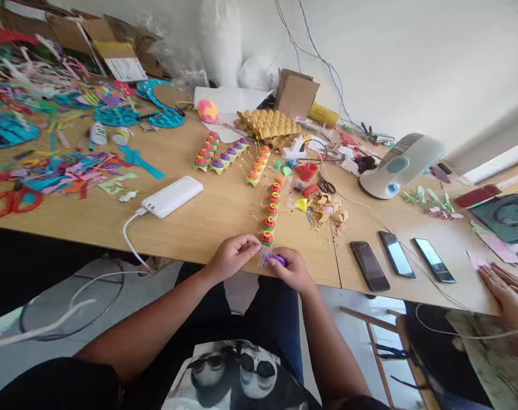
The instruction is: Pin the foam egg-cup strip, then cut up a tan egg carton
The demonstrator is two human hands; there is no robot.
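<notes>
My right hand (294,269) is closed on a small clear plastic bag (265,257) with something purple in it, at the table's front edge. Thumb and fingertips of my left hand (237,254) are pinched together at the bag's upper left; what they hold is too small to make out. Just beyond both hands runs a row of red and green egg-carton cups (269,210) with yellow rings on top and purple-tipped pins sticking out sideways. Farther back stand an orange row (259,165) with yellow-tipped pins, a purple row (229,156) and another red row (206,151).
A white power bank (172,196) with a cable lies left. Torn carton pieces (325,206), black scissors (327,186) and red clay (305,171) are right of the rows. Several phones (370,266) lie near another person's hands (506,290). Red-handled scissors (13,200) lie far left.
</notes>
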